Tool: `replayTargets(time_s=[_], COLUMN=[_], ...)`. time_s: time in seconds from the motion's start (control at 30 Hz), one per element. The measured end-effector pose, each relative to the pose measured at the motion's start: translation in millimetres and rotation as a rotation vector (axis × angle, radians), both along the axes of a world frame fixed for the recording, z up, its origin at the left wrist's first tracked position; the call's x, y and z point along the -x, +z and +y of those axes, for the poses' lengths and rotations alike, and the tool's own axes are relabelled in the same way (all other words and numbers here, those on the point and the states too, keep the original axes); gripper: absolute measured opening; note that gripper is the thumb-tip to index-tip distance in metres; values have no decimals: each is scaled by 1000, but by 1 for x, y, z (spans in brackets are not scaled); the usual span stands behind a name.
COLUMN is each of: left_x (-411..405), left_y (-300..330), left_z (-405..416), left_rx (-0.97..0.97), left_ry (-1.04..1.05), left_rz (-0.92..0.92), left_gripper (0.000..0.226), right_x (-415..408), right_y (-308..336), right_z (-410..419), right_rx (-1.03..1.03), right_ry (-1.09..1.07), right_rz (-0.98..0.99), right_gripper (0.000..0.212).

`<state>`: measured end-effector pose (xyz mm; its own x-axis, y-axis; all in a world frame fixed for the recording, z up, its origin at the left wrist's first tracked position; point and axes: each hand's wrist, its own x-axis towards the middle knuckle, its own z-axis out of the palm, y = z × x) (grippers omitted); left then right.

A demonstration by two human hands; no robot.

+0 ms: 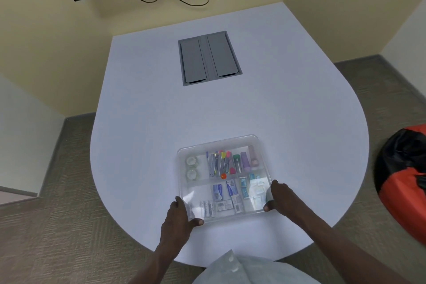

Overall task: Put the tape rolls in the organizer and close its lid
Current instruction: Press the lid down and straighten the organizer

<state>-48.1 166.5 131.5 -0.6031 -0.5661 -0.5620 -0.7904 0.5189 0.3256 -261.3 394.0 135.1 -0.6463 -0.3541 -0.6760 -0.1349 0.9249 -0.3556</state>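
A clear plastic organizer (pixel 221 145) sits on the white table near its front edge, with a transparent lid lying flat over it. Two clear tape rolls (pixel 191 167) lie one behind the other in its far left compartment. Pens, clips, glue sticks, staple boxes and batteries fill the other compartments. My left hand (pixel 178 217) grips the organizer's near left corner, thumb on the front edge. My right hand (pixel 280 197) grips its right side near the front corner.
The rounded white table (pixel 149 110) has a grey cable hatch (pixel 209 57) set in its far middle. A black and red beanbag (pixel 405 175) sits on the floor at right. A screen and wall sockets with cables hang beyond the table.
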Motion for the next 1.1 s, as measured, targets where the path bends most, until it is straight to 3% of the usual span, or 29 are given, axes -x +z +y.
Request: replayTargets(time_s=[0.13,0.2,0.37,0.57,0.7,0.87,1.1], left_x=[8,15,42,41,40,52,94], left_y=[6,8,12,3,4,6,9], left_z=[-10,-15,-23,-29,-33,-28,-47], left_rx=[-13,14,64,-5,-10,116,194], left_ry=[-71,-140,-368,-367,-381,-415,-439], left_rz=[-21,-12,-88,-58,-49,-113,-70], left_gripper=[126,141,157,157,157,160,169], right_x=[15,19,19,19,21,37,61], right_y=[10,14,17,15,15,25,27], right_z=[-10,-17,-32,-41,-53,-63,-93], right_rx=[-91,-122,-141,-206,-246,-222,-61], right_ry=[177,242,435,476,469,438,566], right_rz=[-27,28,323,364,393,270,426], right_gripper=[119,135,130,125,103,105,128])
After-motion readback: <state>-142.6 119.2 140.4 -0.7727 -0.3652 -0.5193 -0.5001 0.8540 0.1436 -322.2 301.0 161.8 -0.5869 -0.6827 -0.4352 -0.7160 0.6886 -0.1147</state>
